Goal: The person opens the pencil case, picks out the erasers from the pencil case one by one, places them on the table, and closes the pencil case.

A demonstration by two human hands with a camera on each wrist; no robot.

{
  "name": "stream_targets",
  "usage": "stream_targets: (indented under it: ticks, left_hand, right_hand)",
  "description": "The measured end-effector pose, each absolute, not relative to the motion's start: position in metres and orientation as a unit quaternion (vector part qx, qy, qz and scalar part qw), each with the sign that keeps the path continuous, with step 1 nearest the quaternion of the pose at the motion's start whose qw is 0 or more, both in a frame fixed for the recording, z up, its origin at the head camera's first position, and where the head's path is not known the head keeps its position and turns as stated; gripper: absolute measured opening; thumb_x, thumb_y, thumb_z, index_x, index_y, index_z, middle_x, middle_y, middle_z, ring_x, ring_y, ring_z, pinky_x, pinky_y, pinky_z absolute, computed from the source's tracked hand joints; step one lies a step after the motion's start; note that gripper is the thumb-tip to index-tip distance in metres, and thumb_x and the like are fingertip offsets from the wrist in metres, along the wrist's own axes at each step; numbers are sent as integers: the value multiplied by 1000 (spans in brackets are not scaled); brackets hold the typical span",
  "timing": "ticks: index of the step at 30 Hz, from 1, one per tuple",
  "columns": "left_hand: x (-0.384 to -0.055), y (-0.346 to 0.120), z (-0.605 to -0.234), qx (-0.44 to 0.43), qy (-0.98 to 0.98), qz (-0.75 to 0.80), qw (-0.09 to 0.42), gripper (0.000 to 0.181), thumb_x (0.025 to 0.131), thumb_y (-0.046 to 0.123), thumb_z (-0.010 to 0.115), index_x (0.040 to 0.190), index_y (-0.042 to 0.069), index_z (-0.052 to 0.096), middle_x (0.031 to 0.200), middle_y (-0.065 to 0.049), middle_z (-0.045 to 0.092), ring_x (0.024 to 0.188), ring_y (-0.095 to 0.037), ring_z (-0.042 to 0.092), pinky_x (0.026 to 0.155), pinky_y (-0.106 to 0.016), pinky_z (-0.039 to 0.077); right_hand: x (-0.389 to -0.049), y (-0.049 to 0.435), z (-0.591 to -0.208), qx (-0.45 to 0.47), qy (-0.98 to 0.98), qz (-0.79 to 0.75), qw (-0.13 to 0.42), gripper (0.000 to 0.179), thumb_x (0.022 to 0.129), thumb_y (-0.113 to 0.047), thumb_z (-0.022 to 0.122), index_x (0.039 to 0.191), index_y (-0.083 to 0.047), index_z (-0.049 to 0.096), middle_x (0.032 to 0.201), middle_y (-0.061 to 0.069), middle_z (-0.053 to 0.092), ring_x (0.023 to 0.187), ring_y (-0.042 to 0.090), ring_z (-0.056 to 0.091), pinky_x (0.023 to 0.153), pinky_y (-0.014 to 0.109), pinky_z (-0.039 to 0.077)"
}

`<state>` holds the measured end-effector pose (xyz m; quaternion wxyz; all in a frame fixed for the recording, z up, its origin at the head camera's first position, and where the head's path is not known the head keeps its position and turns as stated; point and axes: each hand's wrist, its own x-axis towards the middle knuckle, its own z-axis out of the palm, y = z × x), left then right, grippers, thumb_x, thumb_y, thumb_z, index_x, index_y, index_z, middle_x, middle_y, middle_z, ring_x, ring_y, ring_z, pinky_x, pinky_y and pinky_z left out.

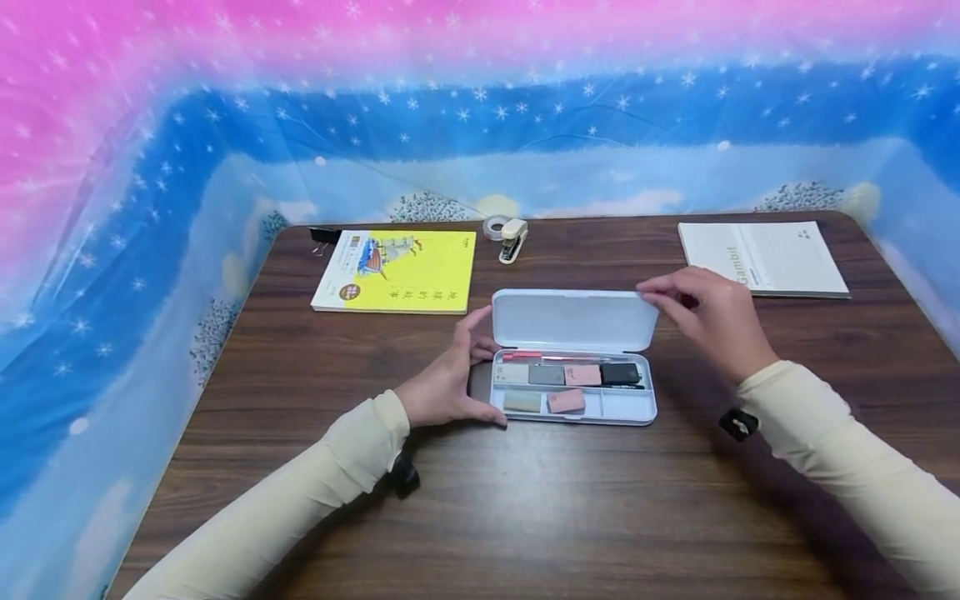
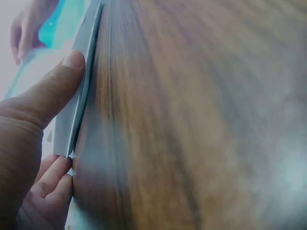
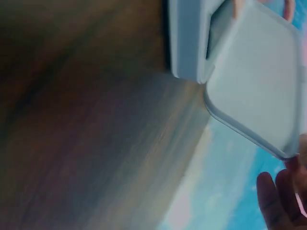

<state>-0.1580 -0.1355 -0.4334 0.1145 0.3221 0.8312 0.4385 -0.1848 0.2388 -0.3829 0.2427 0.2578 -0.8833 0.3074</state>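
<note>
On remote feed I'm seeing the long white plastic pencil case (image 1: 628, 407) lying open on brown wood-grain table (image 1: 570, 508) btwn hands, long axis running L–R, L hand (image 1: 444, 379) gripping its L end, R hand (image 1: 708, 310) pinching its raised white lid (image 1: 573, 321) at upper R corner.

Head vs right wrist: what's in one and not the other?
Head only: the yellow book, white book, stapler, tape roll, the small blocks inside the case, and both sleeves.

Right wrist only: a broad, close look at the case's outer wall, at most a thin edge from the head.

Both: the raised lid, the right hand pinching its corner, the tabletop and the blue backdrop cloth.
</note>
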Motion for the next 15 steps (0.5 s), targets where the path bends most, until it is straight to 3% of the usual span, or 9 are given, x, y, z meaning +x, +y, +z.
stream_targets:
  ticks: [3,8,15]
  left_hand:
    - [-157,-136,-434,320,833,437,111,142,70,16,101,162,18,-7,140,-19,50,133,-30,56,118,-36,41]
    - [-157,-137,-434,327,835,430,109,137,71,16,101,160,13,-3,140,-19,50,133,-30,55,119,-37,40]
    - [-158,-137,-435,337,834,426,99,133,71,15,101,158,11,1,140,-19,50,132,-30,56,118,-35,42]
  right_hand:
    - [-200,241,-388,179,-906,345,168,14,97,-8,77,111,-11,83,100,6,79,73,15,58,62,15,41]
    - [-222,246,-401,98,-903,415,54,19,101,-16,74,117,-8,80,108,14,78,81,16,71,68,18,55]
    - [-238,249,-414,46,-852,518,-69,35,103,-15,71,132,5,69,129,24,69,88,3,71,79,24,62]
